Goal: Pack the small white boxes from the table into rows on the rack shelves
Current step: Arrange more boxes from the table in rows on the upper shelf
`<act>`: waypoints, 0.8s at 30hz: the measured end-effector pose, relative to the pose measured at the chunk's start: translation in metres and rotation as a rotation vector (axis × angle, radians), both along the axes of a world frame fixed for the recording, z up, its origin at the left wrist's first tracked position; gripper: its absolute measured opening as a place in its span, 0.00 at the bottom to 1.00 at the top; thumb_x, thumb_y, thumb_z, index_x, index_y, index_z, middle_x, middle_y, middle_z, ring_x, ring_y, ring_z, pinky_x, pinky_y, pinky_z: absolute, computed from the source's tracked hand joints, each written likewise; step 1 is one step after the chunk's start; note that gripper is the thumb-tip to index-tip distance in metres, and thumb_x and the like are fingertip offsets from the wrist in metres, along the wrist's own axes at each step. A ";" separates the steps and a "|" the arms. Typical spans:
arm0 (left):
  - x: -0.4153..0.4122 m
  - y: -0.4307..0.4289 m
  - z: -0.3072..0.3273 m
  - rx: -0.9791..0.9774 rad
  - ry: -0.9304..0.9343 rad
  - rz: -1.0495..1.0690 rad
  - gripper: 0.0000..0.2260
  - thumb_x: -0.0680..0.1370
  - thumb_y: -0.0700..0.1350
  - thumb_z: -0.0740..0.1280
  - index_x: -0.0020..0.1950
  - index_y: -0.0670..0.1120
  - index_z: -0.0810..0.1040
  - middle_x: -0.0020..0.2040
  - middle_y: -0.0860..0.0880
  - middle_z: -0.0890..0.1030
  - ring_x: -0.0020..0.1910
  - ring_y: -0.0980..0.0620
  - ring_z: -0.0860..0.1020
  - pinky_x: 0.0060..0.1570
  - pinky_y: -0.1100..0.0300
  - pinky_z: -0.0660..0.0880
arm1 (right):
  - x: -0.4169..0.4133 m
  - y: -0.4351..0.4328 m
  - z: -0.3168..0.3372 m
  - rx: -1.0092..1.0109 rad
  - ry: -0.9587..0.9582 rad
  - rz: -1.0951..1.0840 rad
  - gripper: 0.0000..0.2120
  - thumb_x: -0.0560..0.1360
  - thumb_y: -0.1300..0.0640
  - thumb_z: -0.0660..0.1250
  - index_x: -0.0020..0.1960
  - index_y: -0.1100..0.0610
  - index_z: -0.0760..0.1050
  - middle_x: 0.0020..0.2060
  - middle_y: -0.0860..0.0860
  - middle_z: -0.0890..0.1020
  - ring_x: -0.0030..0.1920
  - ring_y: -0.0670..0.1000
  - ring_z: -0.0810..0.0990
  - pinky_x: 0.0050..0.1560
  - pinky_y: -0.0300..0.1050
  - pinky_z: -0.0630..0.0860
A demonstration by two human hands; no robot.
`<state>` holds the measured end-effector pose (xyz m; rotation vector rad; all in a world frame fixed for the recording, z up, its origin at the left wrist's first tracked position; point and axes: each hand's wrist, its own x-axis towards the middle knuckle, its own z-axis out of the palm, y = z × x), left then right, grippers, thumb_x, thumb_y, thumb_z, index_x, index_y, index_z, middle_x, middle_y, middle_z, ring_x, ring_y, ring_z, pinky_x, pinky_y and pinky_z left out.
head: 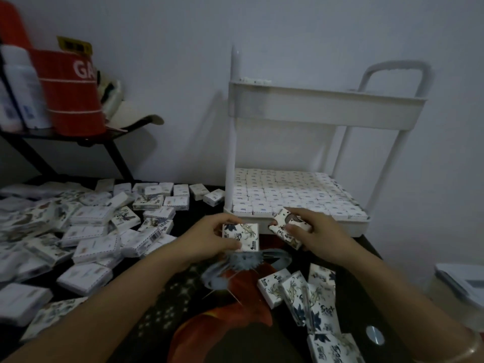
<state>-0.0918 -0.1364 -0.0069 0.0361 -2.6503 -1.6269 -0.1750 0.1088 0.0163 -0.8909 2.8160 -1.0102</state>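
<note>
A: What do your hands hold?

B: Your left hand (209,238) has its grip clamped on a printed box (240,237); your right hand (313,231) grips a second box (284,229), both at centre frame before the rack (324,111).

A: The remaining boxes?

B: A loose pile (86,231) covers the bench (348,305) at left; rows fill the lower shelf (290,195).

A: Any writing?

B: "GA" on the red tub (70,93), upper left. The box print is too blurred.
</note>
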 end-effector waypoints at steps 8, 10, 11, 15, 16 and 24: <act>0.009 -0.017 0.096 -0.014 0.096 -0.017 0.18 0.77 0.36 0.66 0.55 0.59 0.81 0.53 0.52 0.81 0.44 0.57 0.78 0.40 0.65 0.74 | 0.014 -0.014 0.062 -0.298 -0.107 0.042 0.18 0.72 0.53 0.74 0.59 0.46 0.75 0.47 0.48 0.84 0.43 0.49 0.84 0.39 0.41 0.81; 0.006 -0.017 0.128 -0.054 0.175 -0.008 0.18 0.77 0.35 0.64 0.55 0.57 0.82 0.52 0.49 0.82 0.43 0.54 0.77 0.39 0.63 0.73 | 0.013 -0.017 0.080 -0.360 -0.113 0.051 0.16 0.71 0.57 0.75 0.57 0.49 0.77 0.44 0.46 0.86 0.44 0.47 0.84 0.35 0.35 0.76; 0.003 -0.017 0.144 -0.092 0.231 0.000 0.18 0.77 0.35 0.65 0.55 0.57 0.81 0.51 0.50 0.82 0.42 0.54 0.76 0.38 0.64 0.73 | 0.013 -0.019 0.089 -0.382 -0.109 0.057 0.15 0.71 0.58 0.75 0.56 0.50 0.77 0.43 0.46 0.86 0.43 0.47 0.84 0.34 0.34 0.74; -0.019 -0.018 0.213 -0.263 0.492 0.105 0.19 0.72 0.41 0.74 0.62 0.52 0.76 0.48 0.46 0.82 0.39 0.57 0.76 0.36 0.71 0.73 | 0.006 -0.025 0.128 -0.387 -0.080 0.073 0.18 0.71 0.59 0.75 0.58 0.49 0.76 0.42 0.47 0.86 0.44 0.48 0.84 0.44 0.42 0.77; -0.027 -0.018 0.231 -0.300 0.558 0.142 0.19 0.71 0.42 0.75 0.60 0.50 0.76 0.47 0.47 0.82 0.39 0.57 0.77 0.38 0.71 0.73 | 0.004 -0.027 0.137 -0.374 -0.054 0.067 0.18 0.70 0.58 0.76 0.57 0.49 0.76 0.42 0.46 0.86 0.43 0.47 0.84 0.47 0.43 0.78; -0.108 -0.021 0.333 -0.672 0.776 0.261 0.12 0.73 0.47 0.72 0.57 0.52 0.78 0.49 0.53 0.81 0.49 0.54 0.79 0.48 0.59 0.76 | -0.033 -0.032 0.210 -0.378 0.313 -0.010 0.12 0.66 0.47 0.77 0.46 0.45 0.78 0.39 0.43 0.84 0.30 0.39 0.78 0.37 0.42 0.74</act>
